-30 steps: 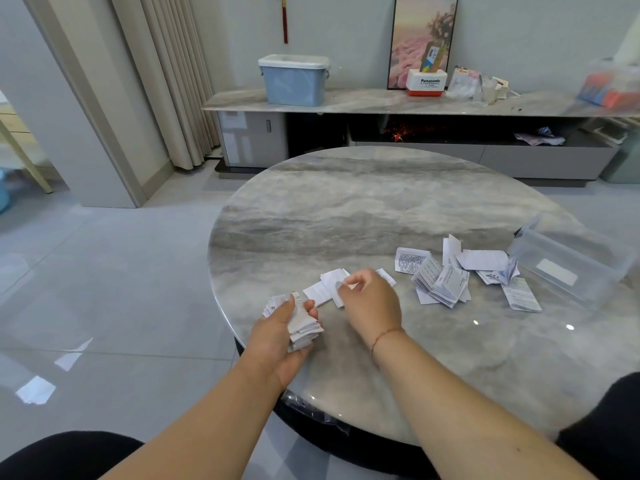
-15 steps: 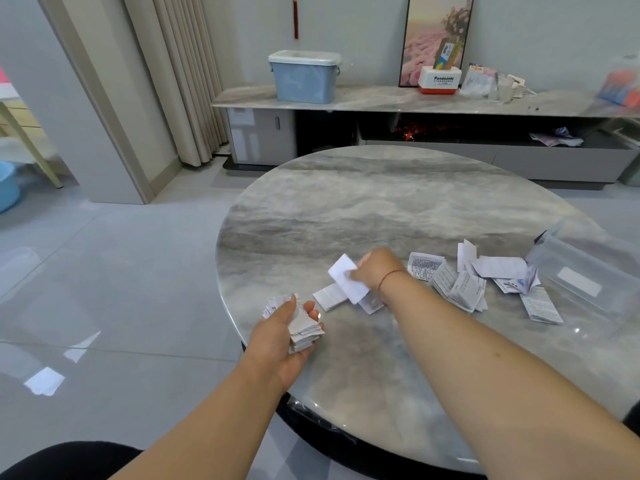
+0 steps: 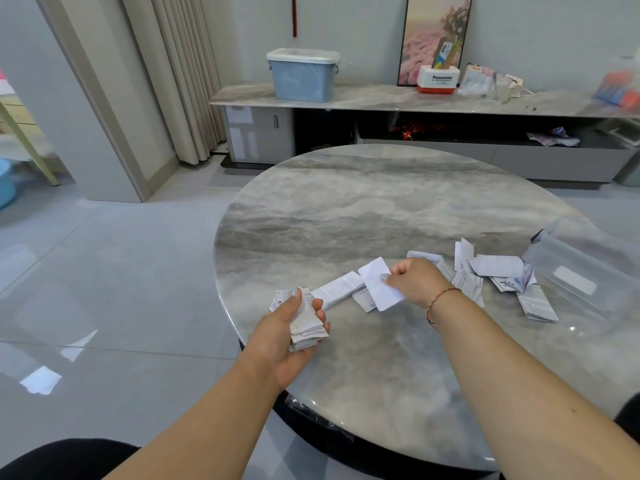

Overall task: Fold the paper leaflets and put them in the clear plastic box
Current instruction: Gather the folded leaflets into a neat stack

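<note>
At centre frame, on the round grey marble-patterned desk [image 3: 363,209], the right hand [image 3: 414,280] pinched one thin white creased paper leaflet [image 3: 379,284] by its right edge, thumb and fingertips closed on it; the sheet appeared lifted and tilted over the surface. Left of centre, at the desk's near rim, the left hand [image 3: 287,336] gripped a thick bundle of folded white printed leaflets [image 3: 306,322], thumb on top and fingers curled beneath.

One flat white folded leaflet [image 3: 341,289] lay between the hands on the desk. A loose scatter of printed paper leaflets [image 3: 491,277] lay at right of centre, some overlapping. The clear plastic rectangular box [image 3: 581,271] lay at the far right of the frame, just beside that scatter; whether it already held any could not be told.

Assessment: the leaflets were judged very light, limp and prone to springing open along their creases. A hold across a folded edge, not a free corner, would keep each closed. The bundle was judged liable to fan out or slip, so pressure should stay across its middle. Tearing risk was judged low.
</note>
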### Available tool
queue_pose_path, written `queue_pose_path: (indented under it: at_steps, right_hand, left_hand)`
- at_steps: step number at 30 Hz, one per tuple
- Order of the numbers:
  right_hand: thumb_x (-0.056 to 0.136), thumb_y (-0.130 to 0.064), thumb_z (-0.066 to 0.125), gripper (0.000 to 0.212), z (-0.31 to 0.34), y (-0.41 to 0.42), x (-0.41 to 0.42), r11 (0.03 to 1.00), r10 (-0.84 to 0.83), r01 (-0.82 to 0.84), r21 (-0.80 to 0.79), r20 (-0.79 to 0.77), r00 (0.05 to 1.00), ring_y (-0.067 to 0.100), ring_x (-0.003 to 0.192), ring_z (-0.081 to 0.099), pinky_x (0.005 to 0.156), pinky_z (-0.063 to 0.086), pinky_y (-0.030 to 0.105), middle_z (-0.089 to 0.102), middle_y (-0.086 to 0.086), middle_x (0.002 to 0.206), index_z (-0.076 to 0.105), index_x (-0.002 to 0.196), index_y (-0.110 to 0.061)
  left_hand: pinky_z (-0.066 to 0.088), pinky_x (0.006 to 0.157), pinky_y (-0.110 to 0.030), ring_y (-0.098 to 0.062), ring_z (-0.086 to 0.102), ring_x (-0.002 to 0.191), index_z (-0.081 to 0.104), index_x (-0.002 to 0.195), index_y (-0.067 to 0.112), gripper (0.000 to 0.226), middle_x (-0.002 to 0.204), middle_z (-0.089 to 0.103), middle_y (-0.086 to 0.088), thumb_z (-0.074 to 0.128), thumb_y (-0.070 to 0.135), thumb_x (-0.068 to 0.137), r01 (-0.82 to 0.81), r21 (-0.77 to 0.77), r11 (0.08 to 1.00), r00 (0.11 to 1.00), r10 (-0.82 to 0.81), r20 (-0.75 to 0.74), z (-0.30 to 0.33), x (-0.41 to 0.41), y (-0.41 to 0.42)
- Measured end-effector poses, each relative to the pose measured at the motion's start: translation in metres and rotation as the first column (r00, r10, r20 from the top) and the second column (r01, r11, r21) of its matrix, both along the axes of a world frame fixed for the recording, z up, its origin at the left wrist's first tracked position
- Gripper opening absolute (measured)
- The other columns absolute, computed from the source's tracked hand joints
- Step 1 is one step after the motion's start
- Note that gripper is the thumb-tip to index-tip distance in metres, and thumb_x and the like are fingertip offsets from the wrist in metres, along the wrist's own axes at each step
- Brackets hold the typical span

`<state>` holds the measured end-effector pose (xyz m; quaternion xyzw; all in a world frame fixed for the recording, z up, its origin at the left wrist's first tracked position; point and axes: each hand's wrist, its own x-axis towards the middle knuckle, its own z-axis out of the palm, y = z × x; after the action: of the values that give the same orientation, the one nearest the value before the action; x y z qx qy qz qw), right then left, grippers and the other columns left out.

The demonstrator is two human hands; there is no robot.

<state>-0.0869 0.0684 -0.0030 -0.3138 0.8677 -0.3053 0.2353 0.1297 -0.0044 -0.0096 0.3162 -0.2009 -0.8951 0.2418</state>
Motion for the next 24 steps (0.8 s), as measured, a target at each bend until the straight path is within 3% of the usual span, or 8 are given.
queue_pose_path:
  at_steps: [3, 6, 8, 11, 13, 17, 21, 24]
  right_hand:
    - [0.089, -0.024, 0.059, 0.026, 0.012, -0.001, -0.009, 0.929, 0.287, -0.221, 0.295, -0.201, 0.937, 0.019, 0.073, 0.047, 0.054, 0.030, 0.022, 0.048, -0.003, 0.067, 0.047, 0.066, -0.020]
    - [0.086, -0.025, 0.060, 0.015, 0.015, -0.006, -0.001, 0.706, 0.594, -0.449, 0.548, -0.113, 0.797, 0.015, 0.081, 0.051, 0.063, 0.039, 0.020, 0.055, -0.008, 0.080, 0.054, 0.072, -0.026]
    - [0.086, -0.022, 0.060, 0.008, 0.013, -0.015, -0.004, 0.705, 0.609, -0.428, 0.565, -0.174, 0.774, 0.018, 0.093, 0.058, 0.075, 0.043, 0.024, 0.062, -0.005, 0.096, 0.064, 0.093, -0.022]
    - [0.081, -0.021, 0.068, 0.036, 0.007, -0.032, -0.013, 0.789, 0.560, -0.354, 0.501, -0.351, 0.751, 0.021, 0.111, 0.053, 0.090, 0.041, 0.027, 0.057, 0.001, 0.120, 0.058, 0.116, -0.019]
    - [0.075, -0.023, 0.076, 0.048, 0.002, -0.041, -0.014, 0.775, 0.580, -0.381, 0.504, -0.330, 0.745, 0.021, 0.113, 0.050, 0.094, 0.043, 0.030, 0.055, 0.000, 0.121, 0.054, 0.117, -0.019]
    - [0.068, -0.035, 0.081, 0.055, 0.005, -0.049, -0.018, 0.625, 0.659, -0.396, 0.673, -0.183, 0.729, 0.022, 0.105, 0.055, 0.090, 0.046, 0.032, 0.061, 0.001, 0.112, 0.055, 0.113, -0.015]
    - [0.080, -0.033, 0.071, 0.019, 0.013, -0.045, -0.014, 0.488, 0.754, -0.395, 0.778, -0.148, 0.640, 0.016, 0.084, 0.054, 0.072, 0.041, 0.024, 0.061, -0.005, 0.082, 0.063, 0.091, -0.020]
    - [0.086, -0.017, 0.059, 0.006, 0.040, -0.045, -0.017, 0.546, 0.755, -0.384, 0.745, -0.238, 0.611, 0.016, 0.082, 0.051, 0.054, 0.034, 0.018, 0.058, 0.000, 0.086, 0.060, 0.081, -0.020]
  left_hand:
    - [0.051, 0.065, -0.033, -0.020, 0.056, 0.064, 0.057, 0.100, 0.007, 0.017, 0.075, 0.064, -0.010, 0.054, 0.022, 0.093, 0.010, -0.007, 1.000, 1.000, -0.010, -0.005, -0.001, 0.000, -0.001]
    - [0.053, 0.062, -0.032, -0.021, 0.056, 0.065, 0.057, 0.101, 0.006, 0.018, 0.075, 0.064, -0.010, 0.054, 0.022, 0.093, 0.019, -0.009, 1.000, 1.000, -0.019, -0.001, -0.002, -0.001, -0.002]
    - [0.053, 0.061, -0.031, -0.021, 0.056, 0.065, 0.057, 0.101, 0.006, 0.019, 0.075, 0.064, -0.010, 0.054, 0.022, 0.092, 0.019, -0.004, 1.000, 1.000, -0.019, -0.001, -0.002, -0.002, -0.002]
    - [0.053, 0.060, -0.031, -0.020, 0.056, 0.064, 0.057, 0.104, 0.005, 0.021, 0.076, 0.064, -0.011, 0.055, 0.022, 0.092, 0.020, 0.005, 1.000, 1.000, -0.020, -0.001, -0.003, -0.002, -0.001]
    - [0.054, 0.060, -0.030, -0.020, 0.057, 0.063, 0.057, 0.104, 0.005, 0.021, 0.076, 0.064, -0.011, 0.055, 0.022, 0.092, 0.020, 0.007, 1.000, 1.000, -0.020, -0.001, -0.003, -0.002, -0.002]
    - [0.053, 0.059, -0.030, -0.020, 0.056, 0.063, 0.057, 0.103, 0.006, 0.020, 0.075, 0.063, -0.011, 0.055, 0.022, 0.092, 0.012, 0.010, 1.000, 1.000, -0.012, -0.015, -0.003, -0.002, -0.003]
    - [0.054, 0.058, -0.030, -0.021, 0.056, 0.063, 0.057, 0.104, 0.005, 0.022, 0.075, 0.064, -0.011, 0.055, 0.023, 0.091, 0.013, 0.014, 1.000, 1.000, -0.013, -0.011, -0.003, -0.002, -0.004]
    - [0.054, 0.060, -0.030, -0.021, 0.057, 0.064, 0.057, 0.103, 0.006, 0.021, 0.076, 0.064, -0.010, 0.056, 0.023, 0.090, 0.006, 0.013, 1.000, 1.000, -0.006, -0.013, -0.005, -0.001, -0.005]
